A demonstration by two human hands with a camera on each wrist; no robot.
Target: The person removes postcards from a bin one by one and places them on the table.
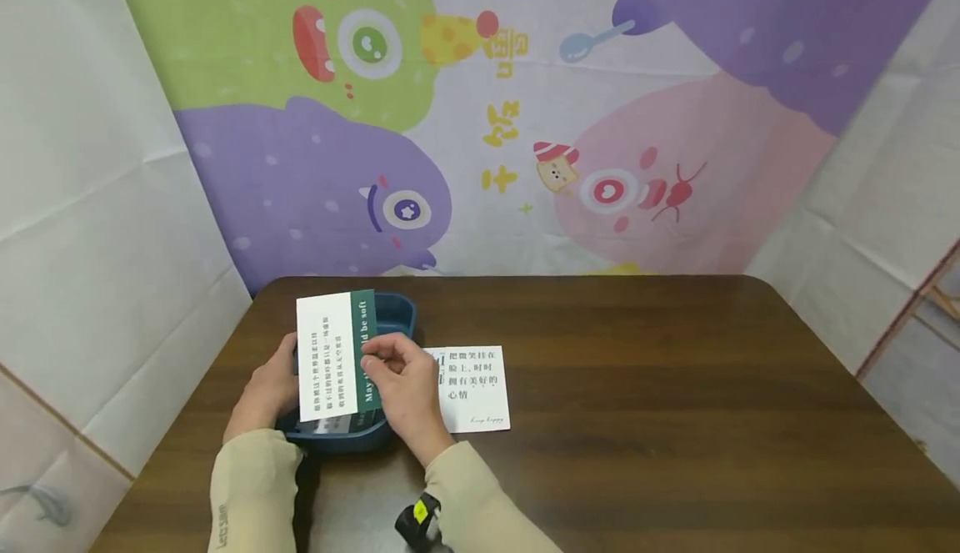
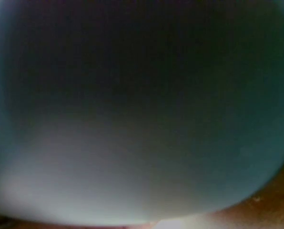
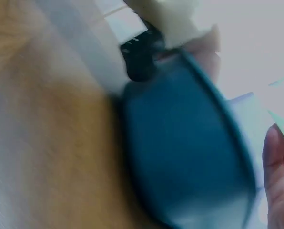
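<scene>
My right hand (image 1: 405, 386) pinches a printed card (image 1: 326, 357), white with a green band, between thumb and fingertips. The card is raised over a dark blue rectangular box (image 1: 397, 311) and covers much of its opening. At the box's left side, my left hand (image 1: 262, 390) grips the wall, its fingertips hidden behind the card. In the right wrist view, the blue box (image 3: 185, 138) is seen from its outer side, and the right hand's fingers (image 3: 275, 157) hold the card's edge. Blurred blue box wall (image 2: 256, 143) fills most of the left wrist view.
A white card (image 1: 476, 394) with black characters lies on the brown wooden table (image 1: 675, 386), right of the box and partly behind my right hand. A cartoon-printed cloth (image 1: 495, 228) hangs behind the table, with white sheets (image 1: 90, 203) at the sides.
</scene>
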